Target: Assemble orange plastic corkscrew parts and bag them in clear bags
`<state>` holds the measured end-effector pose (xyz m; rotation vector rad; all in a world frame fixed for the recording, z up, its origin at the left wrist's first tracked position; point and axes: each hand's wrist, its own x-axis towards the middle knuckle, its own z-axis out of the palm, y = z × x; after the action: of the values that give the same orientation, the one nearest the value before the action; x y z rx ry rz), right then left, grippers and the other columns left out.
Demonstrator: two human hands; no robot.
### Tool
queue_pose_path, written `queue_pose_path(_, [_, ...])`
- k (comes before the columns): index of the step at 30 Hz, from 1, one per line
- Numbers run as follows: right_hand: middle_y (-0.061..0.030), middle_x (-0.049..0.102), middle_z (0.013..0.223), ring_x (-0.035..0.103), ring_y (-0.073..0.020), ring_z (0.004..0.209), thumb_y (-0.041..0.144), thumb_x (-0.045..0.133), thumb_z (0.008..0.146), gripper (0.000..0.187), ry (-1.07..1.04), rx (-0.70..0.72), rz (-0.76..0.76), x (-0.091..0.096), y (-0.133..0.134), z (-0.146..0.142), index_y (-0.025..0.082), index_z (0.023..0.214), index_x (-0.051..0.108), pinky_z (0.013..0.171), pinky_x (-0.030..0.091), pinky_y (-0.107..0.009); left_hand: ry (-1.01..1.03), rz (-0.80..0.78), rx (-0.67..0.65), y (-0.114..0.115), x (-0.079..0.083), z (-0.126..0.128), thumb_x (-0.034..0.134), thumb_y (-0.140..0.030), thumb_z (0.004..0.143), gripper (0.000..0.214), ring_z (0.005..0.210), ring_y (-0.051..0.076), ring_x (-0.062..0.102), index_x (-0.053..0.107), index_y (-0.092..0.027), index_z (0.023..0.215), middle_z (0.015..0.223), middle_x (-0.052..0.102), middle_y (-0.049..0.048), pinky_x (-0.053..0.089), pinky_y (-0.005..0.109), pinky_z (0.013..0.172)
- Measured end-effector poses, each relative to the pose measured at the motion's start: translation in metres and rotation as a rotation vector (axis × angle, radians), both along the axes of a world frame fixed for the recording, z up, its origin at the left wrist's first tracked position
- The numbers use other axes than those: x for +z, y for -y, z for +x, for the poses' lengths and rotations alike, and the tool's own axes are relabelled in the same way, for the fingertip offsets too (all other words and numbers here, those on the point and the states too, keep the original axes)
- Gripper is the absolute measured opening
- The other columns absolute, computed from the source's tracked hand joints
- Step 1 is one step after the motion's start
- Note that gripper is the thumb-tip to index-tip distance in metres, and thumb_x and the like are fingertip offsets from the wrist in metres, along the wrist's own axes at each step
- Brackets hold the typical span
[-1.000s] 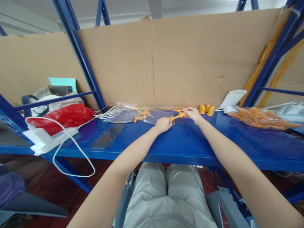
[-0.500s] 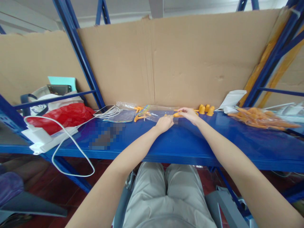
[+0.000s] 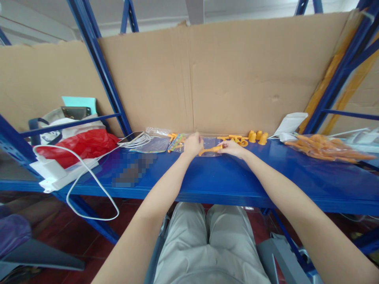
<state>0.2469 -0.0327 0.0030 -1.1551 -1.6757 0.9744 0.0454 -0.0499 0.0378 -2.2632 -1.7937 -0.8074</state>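
Observation:
My left hand (image 3: 193, 145) is closed in a fist over a clear plastic bag (image 3: 210, 141) and grips its film; the fingertips are mostly hidden. Just left of it shows a part of the bag with a colourful printed label (image 3: 177, 142), orange pieces beside it. My right hand (image 3: 232, 149) pinches the right end of an orange plastic piece (image 3: 211, 150), which lies level across the front of the bag, its left end near my left hand. Behind my right hand are several loose orange parts (image 3: 235, 139), some ring-shaped.
Several orange caps (image 3: 257, 137) stand by the cardboard wall (image 3: 237, 75). Rightward lies a bag of orange pieces (image 3: 328, 148). At left are white cables (image 3: 139, 140), a red plastic bag (image 3: 79, 146) and a power strip (image 3: 63, 177) on the blue shelf (image 3: 231, 177).
My left hand has moved left and slightly up, away from my right hand. The orange piece now shows between the hands. My right hand has lowered slightly, uncovering the loose orange parts behind.

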Motion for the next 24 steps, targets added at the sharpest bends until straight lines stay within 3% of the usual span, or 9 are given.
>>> queue_pose_path(4, [0.0033, 0.068, 0.066, 0.063, -0.012, 0.062, 0.003, 0.071, 0.06, 0.022, 0.039, -0.009, 0.037, -0.003, -0.002, -0.001, 0.017, 0.076, 0.069, 0.066, 0.053, -0.024, 0.136, -0.061, 0.378, -0.008, 0.007, -0.034, 0.048, -0.029, 0.09, 0.042, 0.131, 0.034, 0.048, 0.049, -0.014, 0.129, 0.137, 0.054, 0.0221, 0.041, 0.048, 0.101])
queue_pose_path(8, [0.0017, 0.07, 0.069, 0.065, -0.0133, 0.066, 0.003, 0.071, 0.061, 0.021, 0.056, -0.035, 0.066, -0.002, -0.003, -0.004, 0.017, 0.076, 0.071, 0.071, 0.055, -0.026, 0.225, -0.209, 0.492, -0.016, 0.005, -0.057, 0.057, -0.054, 0.084, 0.071, 0.134, 0.04, 0.043, 0.04, -0.012, 0.138, 0.139, 0.052, 0.0267, 0.033, 0.056, 0.106])
queue_pose_path(13, [-0.0031, 0.074, 0.081, 0.069, -0.0171, 0.077, 0.007, 0.073, 0.065, 0.02, 0.071, -0.064, 0.104, 0.004, 0.0, -0.004, 0.015, 0.083, 0.075, 0.084, 0.055, -0.033, 0.302, -0.269, 0.464, -0.024, 0.004, -0.064, 0.069, -0.048, 0.078, 0.07, 0.13, 0.037, 0.05, 0.043, -0.015, 0.134, 0.133, 0.058, 0.0243, 0.036, 0.051, 0.105])
queue_pose_path(17, [-0.0054, 0.075, 0.085, 0.07, -0.0194, 0.079, 0.015, 0.076, 0.067, 0.026, 0.087, -0.059, 0.077, 0.008, 0.005, -0.002, 0.014, 0.093, 0.076, 0.085, 0.056, -0.036, 0.431, -0.251, 0.331, -0.03, 0.003, -0.061, 0.076, -0.03, 0.075, 0.053, 0.118, 0.029, 0.061, 0.052, -0.018, 0.12, 0.123, 0.066, 0.0175, 0.047, 0.035, 0.094])
queue_pose_path(20, [-0.0048, 0.076, 0.087, 0.069, -0.0188, 0.082, 0.015, 0.077, 0.066, 0.028, 0.059, -0.046, 0.084, 0.011, 0.008, 0.0, 0.014, 0.093, 0.076, 0.088, 0.054, -0.035, 0.53, -0.225, 0.231, -0.033, -0.002, -0.055, 0.071, -0.013, 0.076, 0.044, 0.1, 0.024, 0.069, 0.054, -0.017, 0.116, 0.11, 0.07, 0.0131, 0.051, 0.028, 0.08])
queue_pose_path(24, [-0.0043, 0.075, 0.09, 0.069, -0.0172, 0.084, 0.013, 0.079, 0.062, 0.031, -0.054, 0.036, 0.025, 0.014, 0.01, 0.006, 0.015, 0.093, 0.077, 0.089, 0.055, -0.033, 0.654, -0.238, 0.178, -0.034, -0.007, -0.046, 0.068, 0.0, 0.071, 0.049, 0.073, 0.019, 0.07, 0.055, -0.017, 0.115, 0.089, 0.071, 0.0065, 0.052, 0.025, 0.064])
